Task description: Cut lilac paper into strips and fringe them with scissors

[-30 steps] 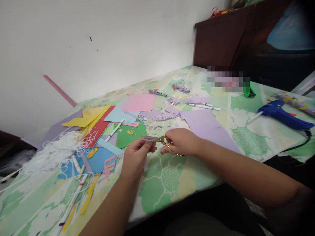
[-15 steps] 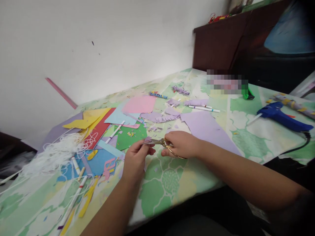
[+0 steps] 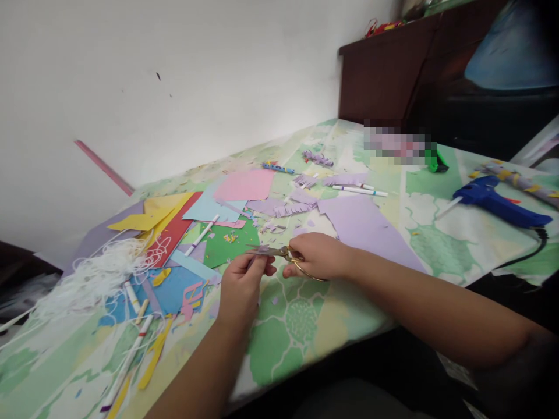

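Note:
My right hand [image 3: 317, 254] is closed round the gold handles of a pair of scissors [image 3: 277, 251], whose blades point left. Just left of it, my left hand [image 3: 247, 279] pinches a small purple paper piece [image 3: 263, 248], mostly hidden by the fingers and blades. The blades lie across this piece above the fingertips. Beyond my hands are a fringed purple paper strip [image 3: 294, 208] and small purple scraps. A large purple sheet [image 3: 367, 230] lies behind my right hand, and a green sheet [image 3: 236, 241] lies behind my left.
A tangle of white string [image 3: 105, 265] covers part of the left side, near coloured paper and markers. A blue glue gun [image 3: 502, 203] with a black cord lies at the right. Rolled paper pieces, one blue [image 3: 278, 168], lie toward the wall. The table's front edge curves close to my body.
The scissor blades have shifted slightly over the purple paper, reaching a little further left. The whole view has moved a little; both hands keep their hold.

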`<state>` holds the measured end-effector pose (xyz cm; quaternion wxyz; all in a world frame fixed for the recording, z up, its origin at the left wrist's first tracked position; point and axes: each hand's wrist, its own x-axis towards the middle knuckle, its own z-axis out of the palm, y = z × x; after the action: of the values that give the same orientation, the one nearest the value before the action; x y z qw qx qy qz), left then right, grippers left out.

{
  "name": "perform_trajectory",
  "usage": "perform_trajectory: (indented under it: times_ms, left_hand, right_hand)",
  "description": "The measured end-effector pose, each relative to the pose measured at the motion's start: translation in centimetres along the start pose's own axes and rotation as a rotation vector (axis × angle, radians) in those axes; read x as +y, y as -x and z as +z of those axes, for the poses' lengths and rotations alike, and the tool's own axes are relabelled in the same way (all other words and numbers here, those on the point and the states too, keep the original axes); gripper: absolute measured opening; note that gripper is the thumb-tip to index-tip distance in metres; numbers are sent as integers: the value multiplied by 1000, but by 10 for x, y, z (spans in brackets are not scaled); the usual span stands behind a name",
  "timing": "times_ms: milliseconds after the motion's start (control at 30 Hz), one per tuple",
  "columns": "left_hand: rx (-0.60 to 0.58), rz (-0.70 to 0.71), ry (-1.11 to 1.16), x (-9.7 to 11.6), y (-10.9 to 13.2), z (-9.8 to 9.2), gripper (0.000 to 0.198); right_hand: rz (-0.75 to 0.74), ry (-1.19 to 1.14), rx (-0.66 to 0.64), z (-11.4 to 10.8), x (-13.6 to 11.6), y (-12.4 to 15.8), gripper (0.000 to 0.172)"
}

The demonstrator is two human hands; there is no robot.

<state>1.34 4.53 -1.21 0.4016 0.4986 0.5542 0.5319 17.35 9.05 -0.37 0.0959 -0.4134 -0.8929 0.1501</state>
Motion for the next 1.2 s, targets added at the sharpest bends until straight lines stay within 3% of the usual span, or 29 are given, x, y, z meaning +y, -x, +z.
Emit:
perform_trajectory:
  times_ms: [367, 633, 933, 1200]
  left_hand:
    - [-51, -117, 117, 0, -2, 2, 16]
    - [27, -81, 120, 0, -2, -1, 20]
    - [7, -63, -57, 0, 3, 1, 21]
    - [-9, -101, 59, 1, 2, 1, 20]
  right_hand:
    - [18, 74, 4, 2, 7, -5, 52]
    - [-24, 25, 15, 2, 8, -2, 49]
    - [-43, 33, -18, 4, 8, -4, 49]
    - [-35, 78, -14, 1, 9, -5, 55]
